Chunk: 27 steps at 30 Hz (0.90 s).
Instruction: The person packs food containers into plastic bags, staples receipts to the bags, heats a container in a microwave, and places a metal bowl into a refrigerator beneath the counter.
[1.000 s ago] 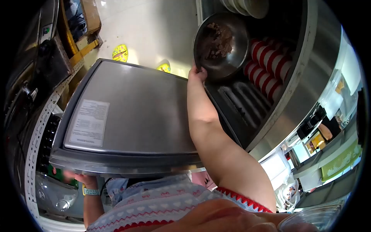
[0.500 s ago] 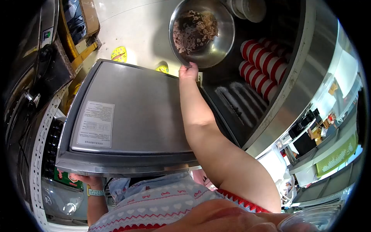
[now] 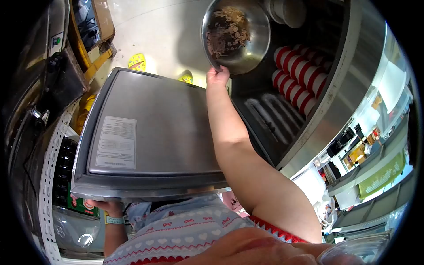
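My right hand [image 3: 218, 77] reaches out over the door and pinches the near rim of a large steel mixing bowl [image 3: 259, 42]. The bowl is tilted, partly inside a refrigerator compartment, with brownish shredded or minced meat [image 3: 229, 33] in it. At lower left, my left hand [image 3: 108, 206] is at the outer edge of the open steel refrigerator door [image 3: 172, 128]; its fingers curl against that edge and are partly hidden. A printed label [image 3: 117, 142] is on the door's inner face.
Red-and-white striped rolls [image 3: 302, 75] lie in the refrigerator, beside frosty ridges on its floor [image 3: 274, 119]. White round containers [image 3: 289, 12] stand behind the bowl. A perforated white rack [image 3: 51, 172] with dark bottles is at left. Yellow shoes [image 3: 137, 62] show on the floor.
The bowl and my right hand have moved slightly right, farther into the refrigerator. The door's outer edge and my left hand have shifted a little right too.
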Each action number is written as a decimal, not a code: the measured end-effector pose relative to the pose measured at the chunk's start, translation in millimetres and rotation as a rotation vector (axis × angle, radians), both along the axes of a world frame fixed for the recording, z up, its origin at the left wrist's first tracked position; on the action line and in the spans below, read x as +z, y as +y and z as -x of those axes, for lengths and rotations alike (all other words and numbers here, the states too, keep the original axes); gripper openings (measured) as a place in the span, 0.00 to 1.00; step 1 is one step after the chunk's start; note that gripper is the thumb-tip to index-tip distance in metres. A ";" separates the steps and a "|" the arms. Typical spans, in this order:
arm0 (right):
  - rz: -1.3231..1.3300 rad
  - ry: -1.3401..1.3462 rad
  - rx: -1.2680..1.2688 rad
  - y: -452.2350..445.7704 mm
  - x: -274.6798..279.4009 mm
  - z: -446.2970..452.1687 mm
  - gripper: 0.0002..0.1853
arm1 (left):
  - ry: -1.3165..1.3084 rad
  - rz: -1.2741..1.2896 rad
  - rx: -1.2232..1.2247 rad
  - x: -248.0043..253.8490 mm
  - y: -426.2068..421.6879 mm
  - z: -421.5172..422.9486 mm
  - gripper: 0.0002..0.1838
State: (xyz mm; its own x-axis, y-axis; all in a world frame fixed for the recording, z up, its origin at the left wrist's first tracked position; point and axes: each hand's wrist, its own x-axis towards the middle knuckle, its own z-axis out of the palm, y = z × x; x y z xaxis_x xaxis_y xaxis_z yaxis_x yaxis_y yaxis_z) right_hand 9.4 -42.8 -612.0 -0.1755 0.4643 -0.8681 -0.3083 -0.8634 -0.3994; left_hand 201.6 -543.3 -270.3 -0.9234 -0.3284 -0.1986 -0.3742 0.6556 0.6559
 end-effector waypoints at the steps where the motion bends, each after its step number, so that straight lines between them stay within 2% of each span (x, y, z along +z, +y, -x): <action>1: -0.016 0.024 -0.013 5.6 -7.2 5.9 0.15 | -0.048 -0.085 0.078 -1.2 -3.7 -5.5 0.35; 3: -0.033 0.046 -0.026 13.8 -6.4 16.2 0.16 | -0.098 -0.171 0.156 -3.7 -12.4 -18.4 0.35; 5: -0.162 -0.007 0.079 19.7 13.0 40.8 0.19 | -0.103 -0.533 0.355 -9.1 -31.2 -37.8 0.37; 6: -0.005 -0.003 -0.047 39.5 -5.7 42.1 0.21 | -0.105 -0.536 0.355 -11.5 -37.1 -43.9 0.37; 9: -0.104 -0.042 -0.017 65.7 -41.0 43.5 0.22 | -0.085 -0.679 0.387 -13.6 -38.7 -44.6 0.39; 10: -0.067 -0.052 -0.124 70.6 -35.6 51.9 0.23 | -0.129 -0.466 0.323 -7.7 -30.8 -37.5 0.41; 12: -0.119 0.000 -0.062 78.7 -38.1 52.8 0.24 | -0.172 -0.248 0.257 -1.1 -22.2 -27.3 0.43; 14: -0.129 0.001 -0.001 102.3 -68.6 48.0 0.23 | -0.177 -0.444 0.457 1.9 -21.7 -26.4 0.45; 15: -0.126 -0.001 -0.004 107.8 -68.4 46.2 0.23 | -0.180 -0.439 0.455 3.0 -19.5 -25.0 0.45; 16: -0.107 -0.007 -0.032 112.4 -69.6 45.8 0.22 | -0.185 -0.153 0.308 3.2 -15.7 -24.5 0.46; 18: -0.083 -0.010 -0.061 112.8 -72.3 49.2 0.21 | -0.184 0.137 0.156 2.8 -14.7 -22.2 0.46; 19: -0.130 -0.025 -0.079 109.7 -72.3 50.6 0.21 | -0.165 -0.021 0.250 4.4 -20.2 -22.4 0.46; 21: -0.164 -0.039 -0.100 105.5 -81.4 50.8 0.21 | -0.141 -0.168 0.338 8.9 -31.5 -26.0 0.46; 24: -0.155 -0.016 -0.117 115.4 -97.5 49.3 0.21 | -0.244 -0.229 0.122 11.3 -40.6 -29.6 0.47; 26: -0.139 -0.142 -0.134 117.5 -80.8 67.3 0.22 | -0.051 -1.284 0.372 14.5 -26.6 -1.4 0.49; 27: -0.140 -0.141 -0.135 116.7 -70.9 83.0 0.22 | -0.051 -1.285 0.371 14.2 -18.0 3.0 0.49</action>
